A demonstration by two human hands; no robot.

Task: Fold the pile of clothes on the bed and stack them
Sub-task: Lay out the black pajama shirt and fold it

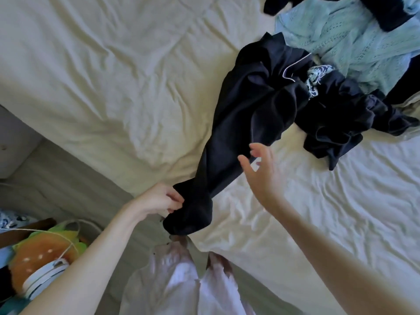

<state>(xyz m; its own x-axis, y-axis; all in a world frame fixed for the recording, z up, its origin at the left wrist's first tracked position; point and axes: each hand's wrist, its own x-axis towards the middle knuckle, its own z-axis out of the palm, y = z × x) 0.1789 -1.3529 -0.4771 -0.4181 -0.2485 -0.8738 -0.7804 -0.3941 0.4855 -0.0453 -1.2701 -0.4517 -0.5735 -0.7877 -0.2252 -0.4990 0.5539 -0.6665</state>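
While the left hand point(156, 200) pinched the end of the dark garment point(245, 114) at lower centre, the right hand point(261, 171) hovered released above the bed point(102, 76).

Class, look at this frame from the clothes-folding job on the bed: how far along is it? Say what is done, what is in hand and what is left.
Done: nothing visibly; no folded stack shows on the bed.
In hand: the left hand grips the end of a dark garment stretched from the pile; the right hand hovers open above it.
Left: the dark garment, the light blue knit and other dark clothes lie crumpled, unfolded.
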